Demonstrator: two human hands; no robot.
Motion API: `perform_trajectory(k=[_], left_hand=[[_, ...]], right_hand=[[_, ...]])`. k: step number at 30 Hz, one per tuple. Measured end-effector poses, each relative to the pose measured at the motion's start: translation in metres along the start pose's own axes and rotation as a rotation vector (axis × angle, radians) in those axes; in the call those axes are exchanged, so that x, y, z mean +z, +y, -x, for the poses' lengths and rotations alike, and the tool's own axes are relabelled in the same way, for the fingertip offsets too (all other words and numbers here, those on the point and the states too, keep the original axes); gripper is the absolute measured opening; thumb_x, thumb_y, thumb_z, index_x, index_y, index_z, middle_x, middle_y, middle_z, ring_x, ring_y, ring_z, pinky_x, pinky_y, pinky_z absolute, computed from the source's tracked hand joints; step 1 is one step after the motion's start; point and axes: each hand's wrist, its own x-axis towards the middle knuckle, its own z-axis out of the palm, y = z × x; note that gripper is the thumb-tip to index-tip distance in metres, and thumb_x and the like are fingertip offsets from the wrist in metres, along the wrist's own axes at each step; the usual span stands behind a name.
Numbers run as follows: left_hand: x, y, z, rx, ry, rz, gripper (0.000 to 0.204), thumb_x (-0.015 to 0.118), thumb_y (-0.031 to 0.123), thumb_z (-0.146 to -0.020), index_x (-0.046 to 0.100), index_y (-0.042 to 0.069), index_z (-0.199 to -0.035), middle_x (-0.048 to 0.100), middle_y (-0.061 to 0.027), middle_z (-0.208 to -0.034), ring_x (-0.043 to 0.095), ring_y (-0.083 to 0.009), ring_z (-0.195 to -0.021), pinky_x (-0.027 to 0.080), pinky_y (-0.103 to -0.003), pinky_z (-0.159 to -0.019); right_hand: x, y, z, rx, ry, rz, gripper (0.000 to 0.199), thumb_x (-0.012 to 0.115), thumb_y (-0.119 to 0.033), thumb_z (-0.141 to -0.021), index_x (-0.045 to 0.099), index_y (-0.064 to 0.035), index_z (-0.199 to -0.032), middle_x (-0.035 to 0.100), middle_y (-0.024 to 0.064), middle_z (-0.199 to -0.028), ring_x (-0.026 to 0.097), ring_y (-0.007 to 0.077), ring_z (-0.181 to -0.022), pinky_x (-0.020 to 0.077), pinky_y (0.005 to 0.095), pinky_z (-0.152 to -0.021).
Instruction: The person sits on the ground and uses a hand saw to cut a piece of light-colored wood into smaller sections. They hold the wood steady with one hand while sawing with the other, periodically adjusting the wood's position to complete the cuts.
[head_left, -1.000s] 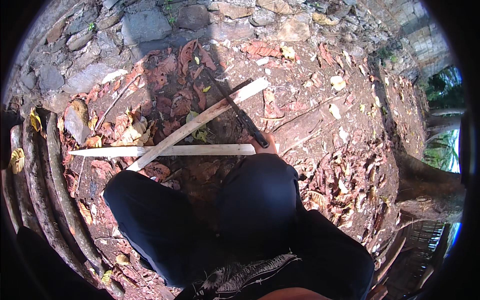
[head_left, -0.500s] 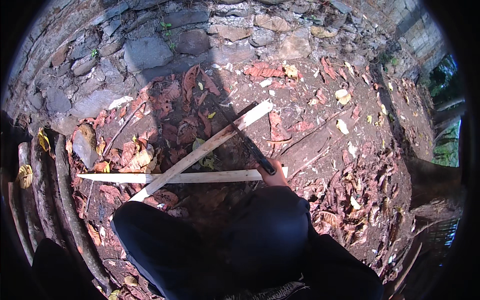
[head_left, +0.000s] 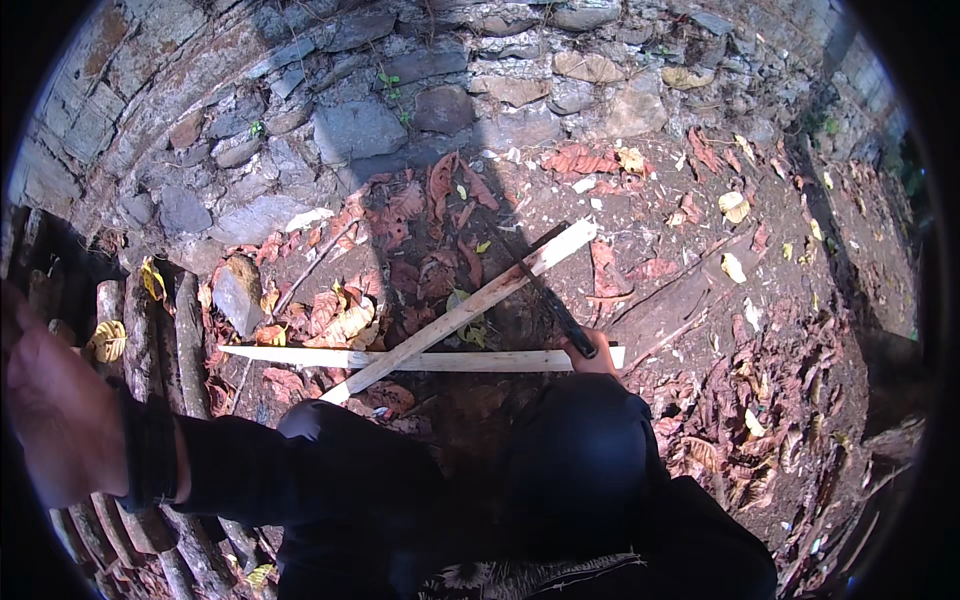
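Two pale wooden slats lie crossed on the leaf-strewn ground: one flat slat runs left to right, and a second slat slants over it toward the upper right. My right hand sits at the right end of the flat slat, shut on the dark handle of a long knife whose blade lies across the slanted slat. My left hand is raised at the far left edge, blurred, above some logs and away from the slats. Its fingers run out of view. Dark sleeves cover both my arms.
A rough stone wall curves across the top. Several thin logs lie stacked at the left. A flat stone rests among dry red and yellow leaves. Bare soil with scattered leaves and roots spreads to the right.
My left hand has come up into view at the far left. The right hand stays on the knife by the slats, and the view has tilted up toward the wall.
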Motion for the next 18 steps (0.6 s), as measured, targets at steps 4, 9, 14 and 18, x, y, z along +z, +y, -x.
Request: perform_trajectory(k=[4,9,14,18], left_hand=[[-0.022,-0.192,0.157,-0.605,0.029,-0.576,0.045,0.06,0.035,-0.108,0.066,-0.005,-0.129,0.073,-0.0174,-0.121,0.07,-0.0251,-0.11,0.056,-0.038,-0.098],[-0.042,-0.292,0.448,-0.832,-0.612,-1.128,0.05,0.073,0.048,-0.098,0.071,0.002,-0.118,0.076,-0.0183,-0.111,0.074,-0.0358,-0.104,0.058,-0.049,-0.09],[-0.072,-0.302,0.544,-0.928,-0.771,-1.496,0.051,0.054,0.053,-0.105,0.072,0.006,-0.098,0.076,-0.0196,-0.091,0.075,-0.0411,-0.088,0.058,-0.056,-0.078],[-0.058,-0.311,0.545,-0.961,-0.731,-1.467,0.054,0.053,0.053,-0.104,0.076,0.008,-0.086,0.072,-0.019,-0.072,0.073,-0.043,-0.068,0.058,-0.056,-0.068]], right_hand=[[-0.02,0.002,0.001,0.036,-0.056,-0.051,0.022,0.077,-0.018,-0.097,0.07,0.0025,-0.094,0.052,0.0062,-0.064,0.047,0.0128,-0.063,0.0418,0.0375,-0.06],[-0.024,0.012,-0.002,0.017,-0.076,-0.063,0.02,0.076,-0.019,-0.098,0.072,0.0007,-0.096,0.056,0.0035,-0.066,0.05,0.0107,-0.063,0.0431,0.0366,-0.059],[-0.026,0.003,-0.005,0.099,-0.15,-0.024,0.017,0.073,-0.016,-0.101,0.077,-0.0006,-0.101,0.064,0.0024,-0.074,0.057,0.0122,-0.07,0.0478,0.0355,-0.066],[-0.041,0.005,-0.003,0.016,-0.128,0.083,0.015,0.075,-0.016,-0.099,0.076,-0.0011,-0.1,0.057,-0.0002,-0.069,0.052,0.0097,-0.066,0.0441,0.0346,-0.06]])
